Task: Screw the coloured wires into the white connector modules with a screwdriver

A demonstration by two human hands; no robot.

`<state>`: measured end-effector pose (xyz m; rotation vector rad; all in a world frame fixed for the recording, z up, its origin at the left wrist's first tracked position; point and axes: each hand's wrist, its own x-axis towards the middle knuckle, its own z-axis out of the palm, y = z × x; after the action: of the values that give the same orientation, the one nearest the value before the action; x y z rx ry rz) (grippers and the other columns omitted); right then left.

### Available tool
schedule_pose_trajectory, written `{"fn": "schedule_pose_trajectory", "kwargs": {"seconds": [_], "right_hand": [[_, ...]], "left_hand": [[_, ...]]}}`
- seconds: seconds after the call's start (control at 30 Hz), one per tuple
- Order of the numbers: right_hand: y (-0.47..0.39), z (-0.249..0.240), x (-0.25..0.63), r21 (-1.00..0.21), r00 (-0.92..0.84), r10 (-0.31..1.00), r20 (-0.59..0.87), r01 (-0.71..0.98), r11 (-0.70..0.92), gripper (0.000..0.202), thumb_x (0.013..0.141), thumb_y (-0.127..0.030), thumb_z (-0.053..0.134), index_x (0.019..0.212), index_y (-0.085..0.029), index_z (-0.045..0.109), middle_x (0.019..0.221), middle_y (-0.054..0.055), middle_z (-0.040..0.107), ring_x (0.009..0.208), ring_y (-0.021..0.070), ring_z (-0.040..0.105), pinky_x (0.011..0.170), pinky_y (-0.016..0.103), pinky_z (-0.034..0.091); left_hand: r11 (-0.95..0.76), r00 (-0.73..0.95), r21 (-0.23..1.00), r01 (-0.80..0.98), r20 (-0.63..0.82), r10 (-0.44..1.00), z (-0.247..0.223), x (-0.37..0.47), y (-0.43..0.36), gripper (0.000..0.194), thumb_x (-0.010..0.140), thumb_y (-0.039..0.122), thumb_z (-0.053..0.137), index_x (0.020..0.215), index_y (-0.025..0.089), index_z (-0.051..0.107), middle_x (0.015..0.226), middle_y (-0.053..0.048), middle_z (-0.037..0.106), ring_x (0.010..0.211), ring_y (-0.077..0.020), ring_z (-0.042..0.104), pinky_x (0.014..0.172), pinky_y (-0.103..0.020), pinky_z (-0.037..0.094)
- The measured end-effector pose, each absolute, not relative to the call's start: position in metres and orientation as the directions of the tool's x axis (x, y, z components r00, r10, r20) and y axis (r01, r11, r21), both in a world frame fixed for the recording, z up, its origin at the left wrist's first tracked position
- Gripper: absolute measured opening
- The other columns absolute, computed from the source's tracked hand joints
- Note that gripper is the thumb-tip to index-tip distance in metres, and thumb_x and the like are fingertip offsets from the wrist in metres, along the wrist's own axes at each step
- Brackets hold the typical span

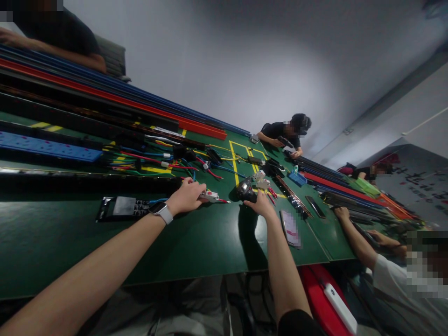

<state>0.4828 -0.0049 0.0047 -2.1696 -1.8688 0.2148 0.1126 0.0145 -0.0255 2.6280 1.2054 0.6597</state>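
My left hand [187, 193], with a watch on its wrist, is closed on a small light-grey circuit breaker [210, 195]. From the breaker's right end a short red wire with a metal lug [224, 201] sticks out over the green table. My right hand [261, 204] wraps round a black power screwdriver [246, 189], held just right of the wire's end. Its tip cannot be made out. More grey breakers [262, 181] with red wires lie just beyond my right hand. Coloured wires [175, 163] spread out from black housings beyond my left hand.
Long black, red and blue rails [140, 105] run across the back left. A black panel [122, 208] lies left of my left hand. A phone [290, 228] sits right of my right arm. Co-workers sit across [285, 135] and at the right [378, 247].
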Motion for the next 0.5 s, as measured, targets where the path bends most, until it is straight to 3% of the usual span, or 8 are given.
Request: {"fn": "schedule_pose_trajectory", "kwargs": {"seconds": [0.23,0.5], "right_hand": [[0.020,-0.003,0.479,-0.314,0.122,0.992,0.005,0.942,-0.114,0.065,0.078,-0.038,0.081,0.136,-0.018,0.058,0.131,0.015,0.066,0.118,0.0331,0.062,0.096,0.038,0.046],[-0.009,0.004,0.469,-0.577,0.202,0.977,0.071,0.807,-0.125,0.071,0.070,-0.036,0.083,0.135,-0.023,0.059,0.122,0.012,0.072,0.115,0.0335,0.066,0.096,0.046,0.049]], "left_hand": [[-0.635,0.547,0.334,0.696,0.326,0.771,-0.027,0.114,0.017,0.019,0.089,0.038,0.057,0.098,0.021,0.059,0.092,-0.008,0.066,0.090,-0.0273,0.061,0.104,-0.053,0.031],[-0.643,0.552,0.325,0.693,0.334,0.764,-0.029,0.114,0.019,0.020,0.090,0.039,0.056,0.098,0.021,0.057,0.093,-0.009,0.066,0.093,-0.0279,0.062,0.105,-0.052,0.029]]}}
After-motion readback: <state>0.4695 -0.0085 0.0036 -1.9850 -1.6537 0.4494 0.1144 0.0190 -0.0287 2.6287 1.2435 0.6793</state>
